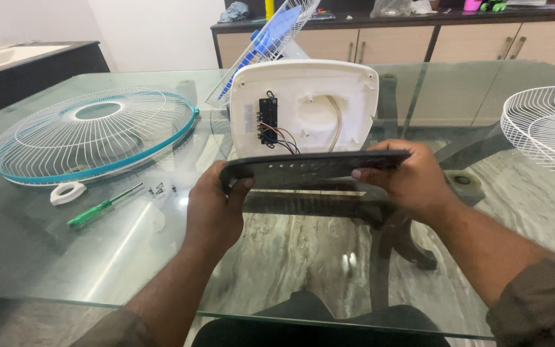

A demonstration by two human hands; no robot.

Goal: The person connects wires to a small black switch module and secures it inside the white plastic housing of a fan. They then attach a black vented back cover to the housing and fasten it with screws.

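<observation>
Beyond your hands, a white fan base (303, 106) stands opened on the glass bench (46, 244), wires showing. Your left hand (213, 209) and right hand (412, 180) each grip one end of a dark panel (316, 168); it looks thin, stiff and light, best held by its ends.

Landmark: fan base housing (303, 106), stood upright on the glass table (46, 250). Just in front of it a flat panel (313, 169) is held up, gripped at its left end by the left hand (213, 212) and at its right end by the right hand (412, 180). Left of the housing a fan guard (91, 135) is laid flat. Front-left of the housing a ring-shaped part (67, 192), a screwdriver (101, 207) and loose screws (160, 189) are laid. Behind it a second guard with blades (264, 45) is leaned. Far right of it another guard (547, 132) is placed.
</observation>
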